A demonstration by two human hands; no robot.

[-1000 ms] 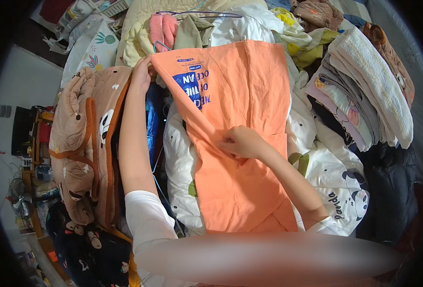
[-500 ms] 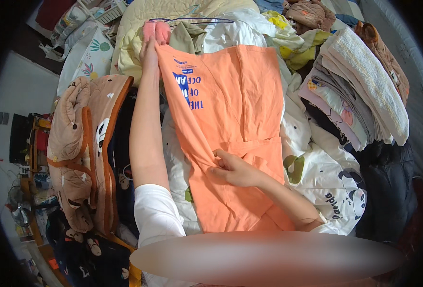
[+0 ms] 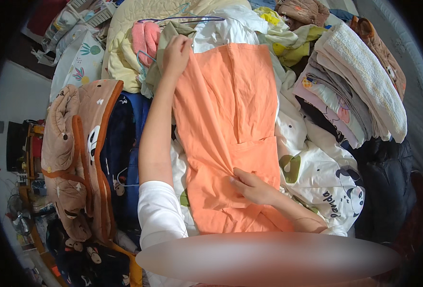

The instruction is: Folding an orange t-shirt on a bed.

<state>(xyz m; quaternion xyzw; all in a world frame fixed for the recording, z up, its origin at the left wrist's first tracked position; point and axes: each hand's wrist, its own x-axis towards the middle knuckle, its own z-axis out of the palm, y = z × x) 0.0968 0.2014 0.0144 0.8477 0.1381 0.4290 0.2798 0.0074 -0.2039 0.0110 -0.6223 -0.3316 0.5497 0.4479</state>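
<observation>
An orange T-shirt (image 3: 211, 115) lies lengthwise in front of me, its left part folded inward over the rest. My left hand (image 3: 177, 55) is closed on its far left corner, with the arm stretched forward. Lower down, my right hand (image 3: 254, 186) rests on the middle of the cloth, fingers pinching at a long crease. An olive-green garment (image 3: 171, 32) lies just beyond my left hand, beside a pink fluffy cloth (image 3: 144, 40). The near end of the shirt is bunched and partly hidden by a blurred patch.
Folded towels and clothes (image 3: 360, 76) are stacked at the right. A brown blanket with orange trim (image 3: 94, 129) lies at the left. Beneath the shirt spreads white panda-print bedding (image 3: 326, 182). Purple hangers (image 3: 206, 20) and a white garment (image 3: 230, 28) lie at the far side.
My left hand has moved right and slightly nearer, carrying the shirt's left edge inward so the blue print is now covered. My right hand has shifted slightly right and nearer me.
</observation>
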